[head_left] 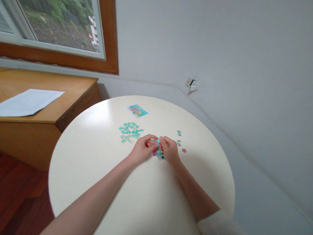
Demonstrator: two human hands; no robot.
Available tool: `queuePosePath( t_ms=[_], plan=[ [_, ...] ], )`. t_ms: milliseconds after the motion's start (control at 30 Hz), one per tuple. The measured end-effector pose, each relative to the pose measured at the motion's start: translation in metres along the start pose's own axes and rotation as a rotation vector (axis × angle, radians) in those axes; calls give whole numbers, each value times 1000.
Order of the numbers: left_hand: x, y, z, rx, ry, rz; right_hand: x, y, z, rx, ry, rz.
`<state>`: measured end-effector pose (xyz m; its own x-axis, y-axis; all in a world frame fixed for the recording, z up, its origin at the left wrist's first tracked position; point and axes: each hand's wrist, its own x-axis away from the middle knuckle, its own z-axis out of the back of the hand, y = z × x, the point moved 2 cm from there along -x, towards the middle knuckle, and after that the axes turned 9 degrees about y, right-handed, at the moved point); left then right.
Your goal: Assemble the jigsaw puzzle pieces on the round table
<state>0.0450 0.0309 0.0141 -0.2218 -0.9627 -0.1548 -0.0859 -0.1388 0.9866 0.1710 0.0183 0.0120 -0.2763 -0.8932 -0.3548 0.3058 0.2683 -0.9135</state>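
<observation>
Two forearms (92,199), the right one in a pale sleeve (223,226), slant inward over the round surface (88,159) to a puzzle patch (160,154). Bent at the wrist, the left hand (142,148) and right hand (170,150) curl over its sides, fingertips close together; whether either pinches a piece, I cannot tell. Teal pieces (133,133) lie left of the patch, a few others right, a picture card (138,110) beyond.

A partly hidden cluster of small pink, teal and yellow puzzle pieces (159,153) is gathered close together at the table's middle. To the left and slightly farther, teal and pale green loose pieces (132,132) are spread flat; to the right, a few multicoloured pieces (179,143) are scattered, with a pink piece (184,150) placed nearest.
</observation>
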Motion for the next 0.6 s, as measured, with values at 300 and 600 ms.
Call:
queuePosePath(
  t_ms=[300, 600],
  plan=[
    [-1, 1, 2, -28, 8, -9, 0, 0, 0, 25, -3, 4],
    [-2, 5, 6, -25, 115, -5, 1, 0, -1, -65, -24, -14]
  ],
)
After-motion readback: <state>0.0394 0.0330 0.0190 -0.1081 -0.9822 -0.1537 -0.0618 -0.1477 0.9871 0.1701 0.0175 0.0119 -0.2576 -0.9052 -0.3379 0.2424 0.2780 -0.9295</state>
